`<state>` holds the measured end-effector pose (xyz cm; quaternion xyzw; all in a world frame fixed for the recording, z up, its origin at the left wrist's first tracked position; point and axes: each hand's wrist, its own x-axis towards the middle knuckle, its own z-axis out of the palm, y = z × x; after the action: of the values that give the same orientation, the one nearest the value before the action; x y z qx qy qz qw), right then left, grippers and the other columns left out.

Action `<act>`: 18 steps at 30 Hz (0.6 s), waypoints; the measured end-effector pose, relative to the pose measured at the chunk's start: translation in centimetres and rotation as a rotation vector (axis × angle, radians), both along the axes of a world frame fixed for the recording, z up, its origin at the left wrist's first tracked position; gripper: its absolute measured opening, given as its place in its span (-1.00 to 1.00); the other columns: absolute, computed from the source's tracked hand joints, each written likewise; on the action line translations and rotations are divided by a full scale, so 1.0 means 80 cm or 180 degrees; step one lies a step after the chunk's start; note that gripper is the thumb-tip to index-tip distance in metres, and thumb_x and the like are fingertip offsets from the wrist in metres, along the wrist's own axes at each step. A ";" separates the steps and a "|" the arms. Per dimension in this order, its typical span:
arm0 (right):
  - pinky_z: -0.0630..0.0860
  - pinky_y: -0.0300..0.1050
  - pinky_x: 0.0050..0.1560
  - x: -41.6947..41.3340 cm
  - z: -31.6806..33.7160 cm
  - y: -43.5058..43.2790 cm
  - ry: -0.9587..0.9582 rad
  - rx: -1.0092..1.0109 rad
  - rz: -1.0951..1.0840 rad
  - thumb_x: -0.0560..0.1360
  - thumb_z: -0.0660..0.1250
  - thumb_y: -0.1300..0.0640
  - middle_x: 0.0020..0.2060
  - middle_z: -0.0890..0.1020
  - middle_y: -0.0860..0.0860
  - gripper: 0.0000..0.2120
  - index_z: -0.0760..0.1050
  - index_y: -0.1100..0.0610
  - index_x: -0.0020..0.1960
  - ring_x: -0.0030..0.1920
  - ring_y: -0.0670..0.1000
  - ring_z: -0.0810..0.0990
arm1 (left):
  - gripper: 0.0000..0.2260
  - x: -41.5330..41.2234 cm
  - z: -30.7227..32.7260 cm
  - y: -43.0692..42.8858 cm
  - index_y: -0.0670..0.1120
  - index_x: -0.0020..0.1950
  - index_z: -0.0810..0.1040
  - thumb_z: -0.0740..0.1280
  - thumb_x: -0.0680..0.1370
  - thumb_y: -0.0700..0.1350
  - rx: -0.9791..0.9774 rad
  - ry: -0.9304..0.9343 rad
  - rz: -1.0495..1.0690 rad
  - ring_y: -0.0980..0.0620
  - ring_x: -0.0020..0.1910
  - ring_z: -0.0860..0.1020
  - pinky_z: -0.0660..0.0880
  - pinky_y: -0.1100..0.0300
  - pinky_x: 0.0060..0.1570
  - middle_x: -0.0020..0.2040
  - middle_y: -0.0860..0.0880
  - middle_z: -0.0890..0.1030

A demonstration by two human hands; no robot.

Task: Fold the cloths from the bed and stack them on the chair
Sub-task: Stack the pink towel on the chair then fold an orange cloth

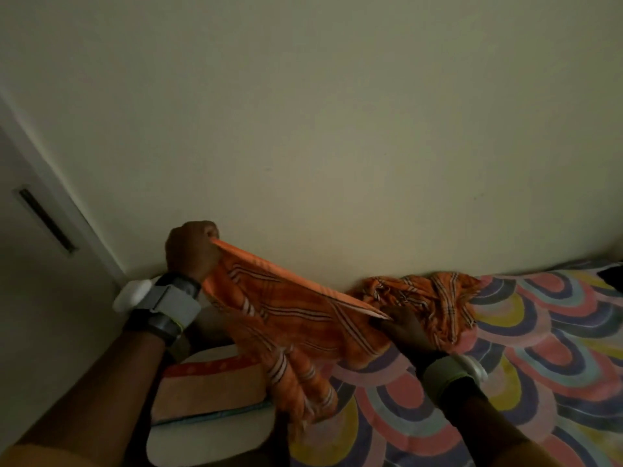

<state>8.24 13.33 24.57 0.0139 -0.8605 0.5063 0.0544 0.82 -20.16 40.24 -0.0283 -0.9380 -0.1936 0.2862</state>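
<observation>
An orange checked cloth (290, 315) with dark and white stripes is stretched between my two hands above the bed (526, 348). My left hand (192, 247) is raised near the wall and grips one end of its edge in a fist. Lower down, my right hand (404, 326) pinches the same edge just above the bed. The taut edge slopes down from left to right. The middle of the cloth hangs in folds below it, and another bunched part (435, 294) lies on the bed against the wall. No chair is in view.
The bed has a sheet with coloured arcs in pink, yellow, blue and purple. A pillow (209, 389) with an orange band lies at the bed's left end under my left arm. A plain wall (337, 129) stands right behind, and a pale door (40, 230) is at the left.
</observation>
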 end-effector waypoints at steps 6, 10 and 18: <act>0.41 -0.03 -0.27 -0.028 0.072 -0.033 0.0748 0.0500 0.0211 0.41 0.43 0.11 -0.40 0.50 0.04 -0.79 0.45 0.20 -0.25 -0.35 0.03 0.45 | -0.62 0.010 -0.031 0.006 -0.05 -0.20 0.52 0.41 0.05 0.07 0.0602 -0.2171 -0.1285 -0.06 -0.20 0.55 0.45 0.17 -0.24 -0.28 -0.03 0.57; 0.18 -0.21 -0.38 -0.027 0.120 -0.101 0.1270 0.0429 0.0735 0.43 0.41 0.12 -0.49 0.28 -0.08 -0.67 0.27 0.13 -0.34 -0.46 -0.12 0.21 | -0.59 0.026 -0.039 0.066 0.13 -0.07 0.53 0.49 0.13 0.12 0.0967 -0.2612 -0.2347 0.24 -0.39 0.49 0.45 0.37 -0.29 -0.44 0.14 0.56; 0.38 -0.11 -0.35 -0.041 0.110 -0.087 0.0766 0.0085 0.0844 0.38 0.47 0.00 -0.38 0.53 0.07 -0.76 0.43 0.06 -0.23 -0.37 -0.03 0.46 | -0.80 0.015 -0.032 0.079 0.16 -0.43 0.58 0.36 0.32 -0.13 0.1144 -0.1523 -0.2524 0.30 -0.37 0.53 0.43 0.39 -0.30 -0.42 0.22 0.61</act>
<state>4.92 6.39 33.38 0.1885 -0.8451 0.4922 0.0896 2.04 -13.88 37.64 -0.2879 -0.8462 -0.4472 -0.0324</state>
